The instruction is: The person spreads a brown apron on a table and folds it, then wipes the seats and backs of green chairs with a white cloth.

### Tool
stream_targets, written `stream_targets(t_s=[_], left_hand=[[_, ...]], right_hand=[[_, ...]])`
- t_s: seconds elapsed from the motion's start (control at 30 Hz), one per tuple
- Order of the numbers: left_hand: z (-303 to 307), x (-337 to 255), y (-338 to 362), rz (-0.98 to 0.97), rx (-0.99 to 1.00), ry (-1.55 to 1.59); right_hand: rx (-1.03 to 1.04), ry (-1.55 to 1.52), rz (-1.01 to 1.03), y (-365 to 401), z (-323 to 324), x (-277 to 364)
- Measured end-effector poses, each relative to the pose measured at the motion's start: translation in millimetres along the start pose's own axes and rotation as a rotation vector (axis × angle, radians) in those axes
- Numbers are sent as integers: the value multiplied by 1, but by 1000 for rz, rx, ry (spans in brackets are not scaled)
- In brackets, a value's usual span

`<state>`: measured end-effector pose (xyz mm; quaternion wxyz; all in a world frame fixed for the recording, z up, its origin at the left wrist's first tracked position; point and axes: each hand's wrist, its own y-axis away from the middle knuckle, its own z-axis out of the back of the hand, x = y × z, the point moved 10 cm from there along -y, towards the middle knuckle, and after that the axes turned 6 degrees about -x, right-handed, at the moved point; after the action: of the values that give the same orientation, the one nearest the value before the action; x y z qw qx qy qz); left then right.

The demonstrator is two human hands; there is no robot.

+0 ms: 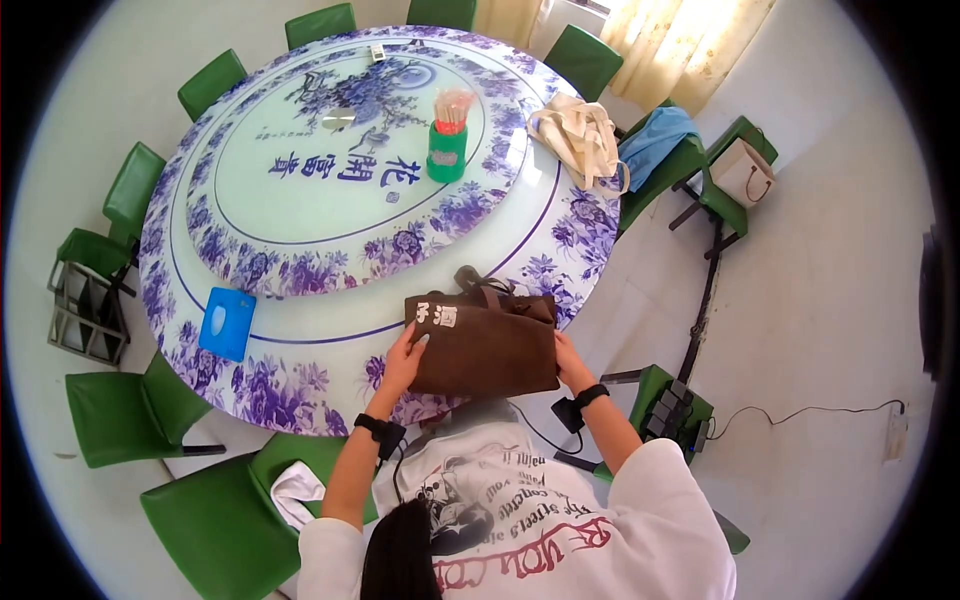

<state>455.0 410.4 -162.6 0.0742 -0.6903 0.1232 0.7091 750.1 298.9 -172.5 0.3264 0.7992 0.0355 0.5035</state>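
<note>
A dark brown cloth bag (485, 350) with white characters and dark handles lies at the near edge of the round table (350, 400). My left hand (403, 362) grips its left side, the thumb on top of the cloth. On the opposite side, my right hand (570, 362) holds the bag's right edge, with its fingers partly hidden by the cloth. Both wrists wear black straps with small boxes and cables.
A blue box (228, 323) sits at the table's left edge. On the turntable stands a green container (446, 155) of sticks. A cream bag (577, 140) rests at the right rim. Green chairs (220, 520) surround the table.
</note>
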Motion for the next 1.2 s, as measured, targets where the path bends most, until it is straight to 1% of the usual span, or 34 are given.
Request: stream_targets(t_s=[0.03, 0.07, 0.1, 0.13, 0.17, 0.2, 0.23, 0.33, 0.37, 0.4, 0.43, 0.47, 0.5, 0.53, 0.6, 0.63, 0.73, 0.77, 0.87, 0.97, 1.07, 1.1, 1.17, 1.2], left_hand=[[2, 13, -5, 68, -4, -35], [2, 26, -8, 138, -10, -70], [0, 21, -11, 105, -14, -48], [0, 12, -17, -2, -36, -87], [1, 3, -23, -109, -59, -126], [2, -6, -27, -215, -80, -165], [8, -12, -30, -177, -134, -95], [28, 4, -28, 108, -244, -258], [34, 29, -30, 90, -260, -334], [31, 26, -26, 140, -234, -372], [28, 13, -18, 189, -211, -409], [27, 9, -11, 243, -190, -446], [21, -6, -8, 29, -173, -482], [18, -1, -1, 12, -131, -476], [10, -3, 9, -32, -57, -463], [8, -19, 12, -107, -87, -461], [2, -36, 21, -76, -116, -508], [1, -28, 21, -50, -134, -512], [3, -22, 25, -93, -211, -682], [10, -10, 30, 115, -156, -712], [18, -29, 39, 77, -213, -906], [10, -54, 39, 99, -210, -1157], [-29, -74, 21, -255, -163, -1245], [-45, -76, 16, -429, -136, -1278]], right_hand=[[-29, -70, -90, 5, -2, 0], [14, -55, -50, -2, -1, -3], [56, -38, -10, -6, -7, -3], [97, -22, 31, -9, -11, -1], [29, 156, 199, -10, -4, 11], [-42, 333, 366, 15, -25, 42], [-116, 511, 530, 32, -40, 65], [-377, 597, 512, -3, -11, 49], [-419, 678, 532, -17, -1, 36], [-461, 759, 553, -32, 9, 19], [-500, 841, 574, -35, 9, 18], [-514, 817, 547, -41, 14, 16], [-524, 795, 515, -41, 16, 17], [-531, 777, 479, -36, 16, 15], [-574, 805, 556, -25, 19, 21], [-596, 814, 602, -19, 17, 25], [-647, 855, 759, 14, 1, 47], [-617, 848, 633, 20, 0, 50], [-583, 802, 583, 20, -2, 58], [-563, 923, 809, 13, -14, 63], [-471, 1260, 1111, 49, -75, 93], [-336, 1307, 1185, 55, -99, 91], [-49, 1394, 1322, 67, -145, 72], [41, 1451, 1330, 66, -159, 58]])
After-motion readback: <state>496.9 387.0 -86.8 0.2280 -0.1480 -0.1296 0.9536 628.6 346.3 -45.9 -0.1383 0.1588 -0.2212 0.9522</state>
